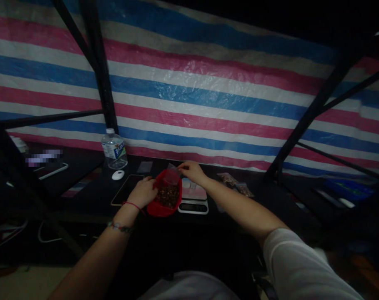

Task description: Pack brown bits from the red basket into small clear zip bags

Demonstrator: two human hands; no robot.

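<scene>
**A:** Status check. Where do we have our hands?

**B:** The left hand [144, 191] is at the near-left rim of the red bowl [154, 208], fingers curled around the rim. The right hand [192, 171] holds the clear bag [172, 176] by its top edge, fingers pinched narrow. The bag hangs just over the far side of the bowl.

**A:** Location of the bowl?

**B:** It is on the counter [92, 200], touching or just beside the scale [194, 206] on its right. The dim light does not let us tell which. The bowl holds a heap of brown pieces [167, 196].

**A:** What counts as done?

**B:** Two filled packets [228, 179] lie on the counter to the right of the scale, close together. We judge these to be completed units.

**A:** And what is outstanding?

**B:** The bag in hand looks empty or nearly so, though we cannot tell for certain. It is not on the scale platform. A flat spare bag [144, 166] lies behind the bowl, unfilled. Given the amount left in the bowl, we judge the work to be at an early stage, with most of the pieces not yet packed.

**A:** Anything else on the counter?

**B:** On the left are a water bottle [114, 149], a white mouse [118, 175] and a phone [126, 189], all apart from the bowl.
</scene>
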